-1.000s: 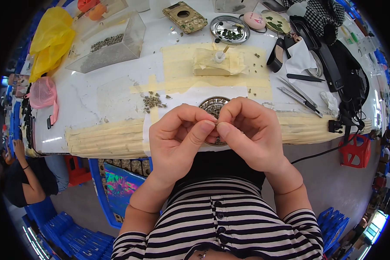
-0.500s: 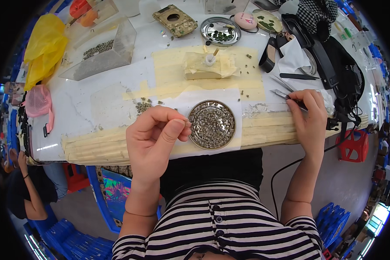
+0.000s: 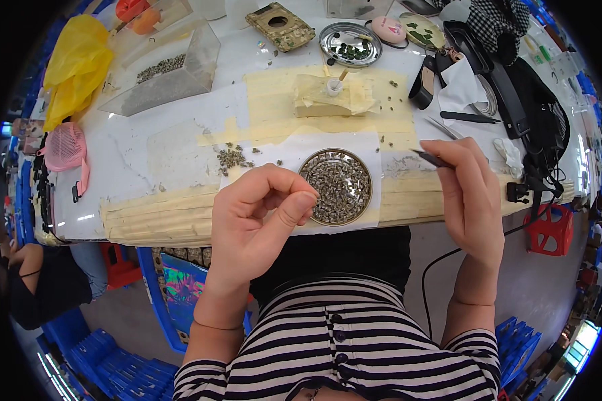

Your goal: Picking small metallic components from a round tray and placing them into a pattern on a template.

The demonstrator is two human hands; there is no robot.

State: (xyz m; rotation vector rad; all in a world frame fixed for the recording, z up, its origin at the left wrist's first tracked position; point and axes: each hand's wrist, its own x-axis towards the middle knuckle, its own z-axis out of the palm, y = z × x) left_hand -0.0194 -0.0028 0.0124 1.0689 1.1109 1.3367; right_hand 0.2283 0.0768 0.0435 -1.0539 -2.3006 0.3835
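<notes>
My left hand (image 3: 261, 217) is closed in a pinch at the left rim of a round dish (image 3: 303, 207) full of small metallic pieces (image 3: 334, 190). Whatever sits between its fingertips is too small to name. Over the table edge to the right, my right hand (image 3: 471, 200) is closed around dark pointed tweezers (image 3: 431, 158), their tips aimed left toward the dish. Beneath the dish lies white paper (image 3: 284, 148). A second, silver pair of tweezers (image 3: 443, 127) rests just beyond my right hand.
Loose small pieces (image 3: 231, 157) lie left of the dish. Behind it stands a tape-covered block (image 3: 308, 103) with a small white cup (image 3: 334, 87). A clear bin (image 3: 207, 63) is at the far left, a metal dish with dark green pieces (image 3: 351, 50) at the back, straps (image 3: 425, 83) at right.
My right hand has lifted the dark tweezers off the table and brought them nearer me. My left hand stays pinched and has shifted slightly right and down.
</notes>
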